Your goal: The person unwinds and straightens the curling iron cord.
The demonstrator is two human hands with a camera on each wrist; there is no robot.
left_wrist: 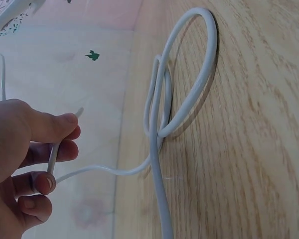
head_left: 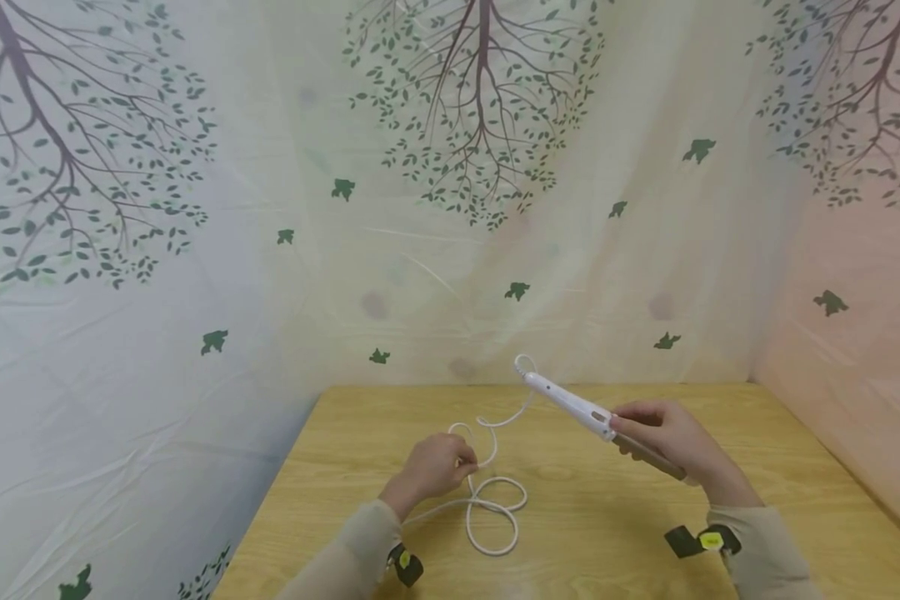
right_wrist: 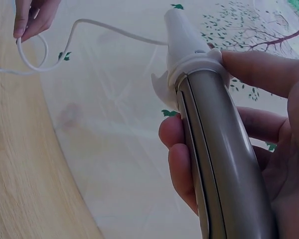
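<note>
My right hand (head_left: 675,437) grips a curling iron (head_left: 566,402) by its grey-brown barrel (right_wrist: 217,149), above the right side of the table. The white handle points up and away to the left, and the thumb presses where handle and barrel meet. A white cord (head_left: 512,533) leaves the handle's far end. To the left, my left hand (head_left: 431,467) pinches that cord between thumb and fingers, clear of the tabletop. Beyond the pinch, the cord (left_wrist: 162,199) lies in loops on the wood. Its plug end is not visible.
The wooden table (head_left: 607,533) reaches back to a pale curtain (head_left: 435,308) printed with trees and leaves, which also hangs at both sides. Dark straps with yellow tags circle both wrists.
</note>
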